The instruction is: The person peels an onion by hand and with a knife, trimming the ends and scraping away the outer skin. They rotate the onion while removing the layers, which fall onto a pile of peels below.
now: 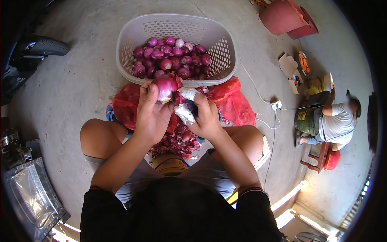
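Observation:
My left hand [152, 109] is closed round a red onion [164, 88], with its thumb along the side and the pale root end facing down. Loose purple skin hangs at the onion's right side. Close beside it, my right hand [204, 117] is curled round something dark blue, mostly hidden by the fingers. White wrapping [185, 114] covers its thumb and a fingertip. Just beyond both hands stands a grey plastic basket [175, 18] holding many purple onions [176, 62]. Onion skins [181, 143] lie heaped on the floor between my legs.
Red mesh bags [230, 101] lie by the basket. A white power socket block [276, 105] and cables cross the floor at right. Another person [338, 121] sits farther right, near red tubs [286, 18]. A tyre [48, 45] is at left.

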Motion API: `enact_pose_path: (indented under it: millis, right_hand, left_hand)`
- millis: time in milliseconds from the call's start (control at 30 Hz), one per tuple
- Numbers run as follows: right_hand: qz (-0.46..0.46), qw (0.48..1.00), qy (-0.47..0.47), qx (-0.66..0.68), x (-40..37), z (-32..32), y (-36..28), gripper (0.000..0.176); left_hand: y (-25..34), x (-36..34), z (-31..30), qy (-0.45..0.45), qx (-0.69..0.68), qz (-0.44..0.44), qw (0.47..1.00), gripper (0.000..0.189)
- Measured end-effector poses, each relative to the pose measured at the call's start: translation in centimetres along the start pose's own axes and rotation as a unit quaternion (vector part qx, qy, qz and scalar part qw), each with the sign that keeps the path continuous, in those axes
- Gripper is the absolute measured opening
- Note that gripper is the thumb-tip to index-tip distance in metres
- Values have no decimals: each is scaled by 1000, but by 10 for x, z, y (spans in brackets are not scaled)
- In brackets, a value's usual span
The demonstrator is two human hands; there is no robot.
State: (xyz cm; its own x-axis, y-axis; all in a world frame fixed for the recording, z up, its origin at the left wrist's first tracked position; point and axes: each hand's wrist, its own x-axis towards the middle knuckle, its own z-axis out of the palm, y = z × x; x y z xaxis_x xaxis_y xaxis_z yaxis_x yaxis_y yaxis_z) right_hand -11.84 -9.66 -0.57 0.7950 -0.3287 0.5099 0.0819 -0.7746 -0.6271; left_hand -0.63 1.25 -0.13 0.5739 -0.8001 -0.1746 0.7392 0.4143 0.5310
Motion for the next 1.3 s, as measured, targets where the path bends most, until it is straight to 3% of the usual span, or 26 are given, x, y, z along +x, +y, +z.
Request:
enact_pose_path:
  millis: [267, 700, 1000, 1167, 1300]
  right_hand:
    - [47, 998, -8, 32, -5, 5, 0, 56]
    - [38, 998, 7, 39, -4, 2, -2, 53]
    - [89, 971, 125, 181, 1, 3, 3, 43]
    - [87, 974, 30, 208, 0, -11, -3, 52]
    - [27, 992, 0, 125, -4, -4, 8, 57]
  left_hand:
    - [0, 1, 4, -15, -21, 48, 999, 25]
    - [0, -2, 6, -62, -32, 41, 997, 25]
    - [-5, -1, -1, -119, -40, 38, 991, 32]
    - [2, 0, 7, -89, -56, 45, 993, 28]
    - [1, 1, 0, -112, -28, 44, 992, 31]
